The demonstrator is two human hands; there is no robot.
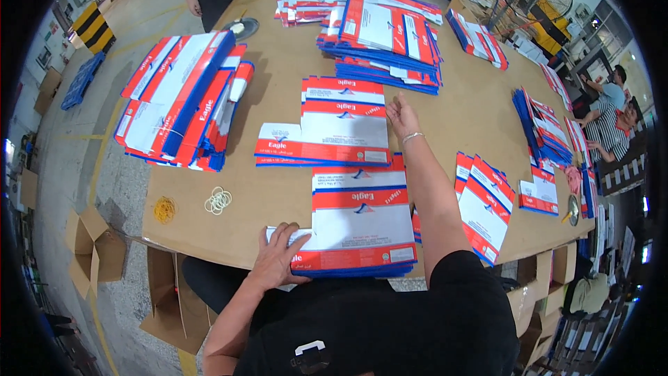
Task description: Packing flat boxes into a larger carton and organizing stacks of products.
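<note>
In front of me lies a near stack of flat cartons (365, 226), red, white and blue. My left hand (277, 257) grips its front left corner, fingers over the white flap and thumb low at the front edge. Just beyond it, a second pile of the same flat cartons (348, 129) lies partly under or against the near one; which, I cannot tell. My right hand (401, 117) reaches past that pile's right edge with its fingers extended and nothing seen in them.
Tall carton piles stand at the left (174, 97) and far middle (390, 35). Yellow rubber bands (164, 210) and pale rubber bands (218, 200) lie at the front left. More cartons (487, 205) lie right of my right arm. Two people stand across the table (278, 42).
</note>
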